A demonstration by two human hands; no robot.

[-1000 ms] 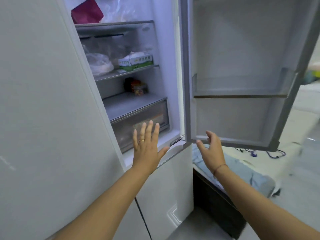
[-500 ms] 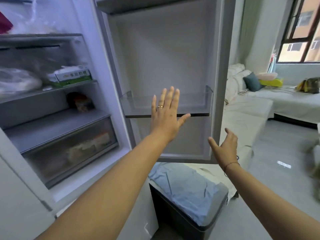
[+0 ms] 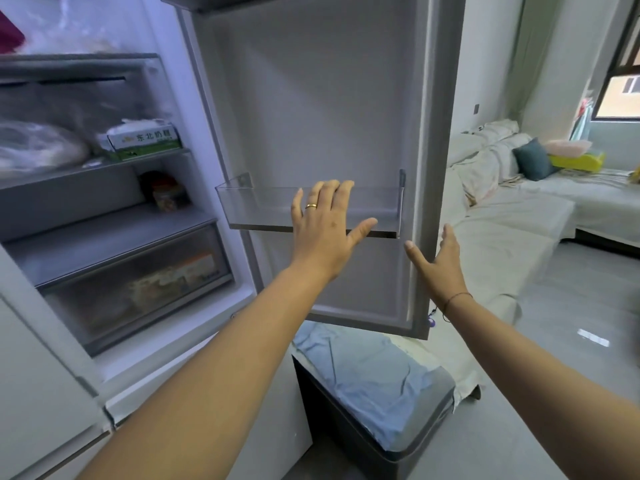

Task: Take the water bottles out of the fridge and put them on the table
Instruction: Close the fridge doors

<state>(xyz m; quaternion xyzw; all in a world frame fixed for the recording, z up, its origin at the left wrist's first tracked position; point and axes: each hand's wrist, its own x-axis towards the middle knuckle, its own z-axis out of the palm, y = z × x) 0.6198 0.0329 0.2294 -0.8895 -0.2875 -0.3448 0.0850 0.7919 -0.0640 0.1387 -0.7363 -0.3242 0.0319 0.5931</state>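
2 hands outstretched | left hand [image 3: 323, 230] flat at door shelf [image 3: 256, 209] | right hand [image 3: 440, 265] beside fridge door [image 3: 311, 98] | grips apart

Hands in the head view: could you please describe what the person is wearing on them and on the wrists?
The left hand wears a plain gold-coloured ring on its ring finger. The right hand has a thin dark cord bracelet at the wrist. No sleeves are in view.
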